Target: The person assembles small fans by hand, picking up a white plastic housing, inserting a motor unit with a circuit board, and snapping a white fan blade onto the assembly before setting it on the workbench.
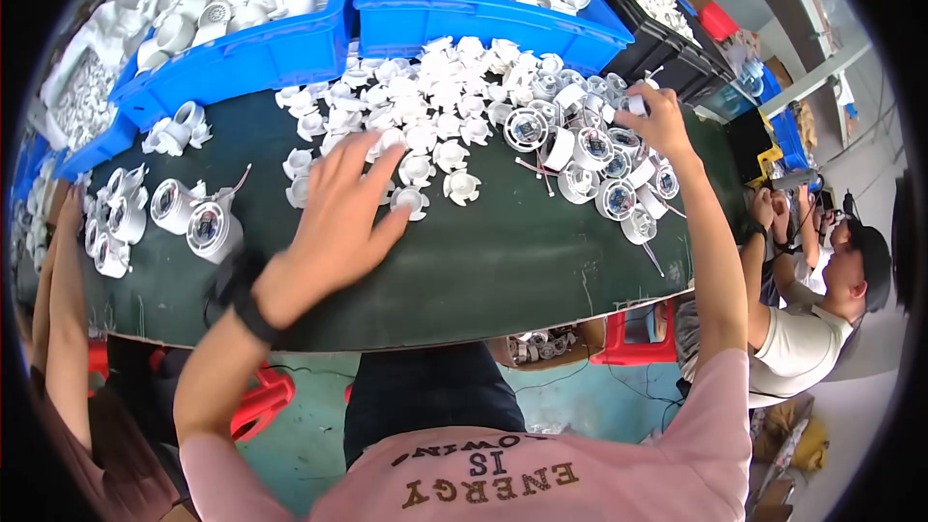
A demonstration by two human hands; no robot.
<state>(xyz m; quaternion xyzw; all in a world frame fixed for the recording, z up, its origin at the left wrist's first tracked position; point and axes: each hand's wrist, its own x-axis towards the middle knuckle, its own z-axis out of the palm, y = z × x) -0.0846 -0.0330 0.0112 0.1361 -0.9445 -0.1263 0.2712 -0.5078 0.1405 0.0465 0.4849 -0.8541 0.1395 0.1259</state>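
Observation:
My left hand (pixel 333 213) is open, fingers spread, at the near left edge of a heap of small white plastic cups with tabs (pixel 416 106). A dark band circles that wrist. At the right, my right hand (pixel 665 124) pinches a white round housing (pixel 635 104), partly hidden by my fingers. Beneath and in front of it lies a pile of round white housings (pixel 593 147) with clear rims, circuit boards inside and thin wires trailing out.
Blue bins (pixel 493 19) of white parts line the table's far side, beside a black crate (pixel 667 48). More housings (pixel 215 230) sit at the left on the dark green table (pixel 464 271). Another person's arm (pixel 66 319) reaches in at the left; people work at the right.

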